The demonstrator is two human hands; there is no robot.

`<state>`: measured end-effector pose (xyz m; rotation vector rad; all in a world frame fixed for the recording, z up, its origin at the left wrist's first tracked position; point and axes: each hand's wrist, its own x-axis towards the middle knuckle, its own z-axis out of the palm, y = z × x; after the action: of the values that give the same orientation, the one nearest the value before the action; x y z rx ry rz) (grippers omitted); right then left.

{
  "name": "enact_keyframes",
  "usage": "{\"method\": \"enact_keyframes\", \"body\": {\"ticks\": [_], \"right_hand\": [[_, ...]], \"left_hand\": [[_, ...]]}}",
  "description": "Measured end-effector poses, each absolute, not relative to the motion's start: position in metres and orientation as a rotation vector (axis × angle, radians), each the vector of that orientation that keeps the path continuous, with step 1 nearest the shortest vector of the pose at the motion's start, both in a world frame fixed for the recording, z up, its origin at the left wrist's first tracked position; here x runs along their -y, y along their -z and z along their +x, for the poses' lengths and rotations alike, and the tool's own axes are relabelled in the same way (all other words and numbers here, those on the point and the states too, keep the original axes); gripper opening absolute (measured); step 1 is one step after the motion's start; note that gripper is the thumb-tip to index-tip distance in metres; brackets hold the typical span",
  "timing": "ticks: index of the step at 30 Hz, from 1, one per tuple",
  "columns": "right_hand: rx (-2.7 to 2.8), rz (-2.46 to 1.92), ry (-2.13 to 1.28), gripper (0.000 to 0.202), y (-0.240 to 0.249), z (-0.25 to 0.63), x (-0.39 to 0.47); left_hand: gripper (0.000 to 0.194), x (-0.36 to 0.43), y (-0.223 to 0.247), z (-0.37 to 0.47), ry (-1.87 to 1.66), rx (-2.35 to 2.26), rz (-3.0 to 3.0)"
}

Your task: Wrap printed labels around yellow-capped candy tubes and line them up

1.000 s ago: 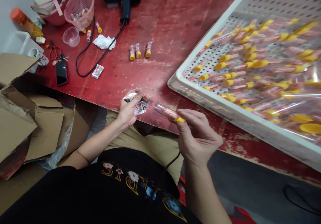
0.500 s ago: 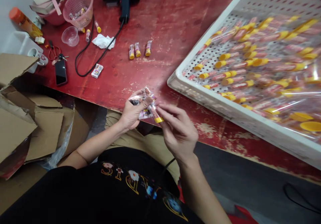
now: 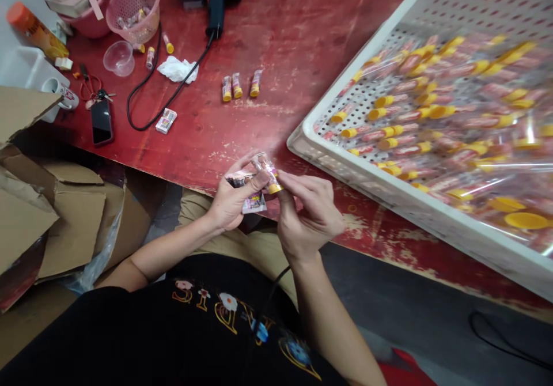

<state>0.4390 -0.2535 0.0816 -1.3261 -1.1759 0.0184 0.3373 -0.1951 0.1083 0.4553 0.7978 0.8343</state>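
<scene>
My left hand (image 3: 235, 196) is closed around a small clear tube (image 3: 266, 170) with a yellow cap and a printed packet (image 3: 254, 202). The thumb lies across the tube, and the packet sticks out below it. My right hand (image 3: 309, 210) pinches close to the tube's yellow-capped end; whether its fingertips grip the tube or only touch it is hard to see. Beyond my hands, three similar tubes (image 3: 237, 85) lie on the red table (image 3: 302, 57). A small stack of printed packets (image 3: 166, 121) is on the table to the left.
A white crate (image 3: 311, 127) full of yellow-capped tubes fills the right side. Toward the back are a black heat gun (image 3: 216, 3) with a looping cord, a pink basket (image 3: 133, 11), a clear cup (image 3: 118, 59), tissue (image 3: 176, 69) and a phone (image 3: 102, 122). Cardboard (image 3: 71, 224) stands left.
The tube in my left hand has turned slightly, and more of the packet shows below it. My right hand remains beside the capped end, its fingers slightly more bent.
</scene>
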Motion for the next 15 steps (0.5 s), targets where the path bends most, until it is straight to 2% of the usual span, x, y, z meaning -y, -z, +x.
{"method": "enact_keyframes", "body": {"ticks": [8, 12, 15], "right_hand": [[1.129, -1.369, -0.05, 0.026, -0.083, 0.435, 0.246], [1.163, -1.415, -0.059, 0.013, -0.076, 0.451, 0.211], [1.167, -1.517, -0.036, 0.017, -0.062, 0.479, 0.144]], "left_hand": [[0.079, 0.186, -0.113, 0.337, -0.846, -0.8, 0.37], [0.059, 0.159, -0.1, 0.342, -0.873, -0.788, 0.325], [0.039, 0.134, -0.087, 0.342, -0.935, -0.845, 0.238]]}}
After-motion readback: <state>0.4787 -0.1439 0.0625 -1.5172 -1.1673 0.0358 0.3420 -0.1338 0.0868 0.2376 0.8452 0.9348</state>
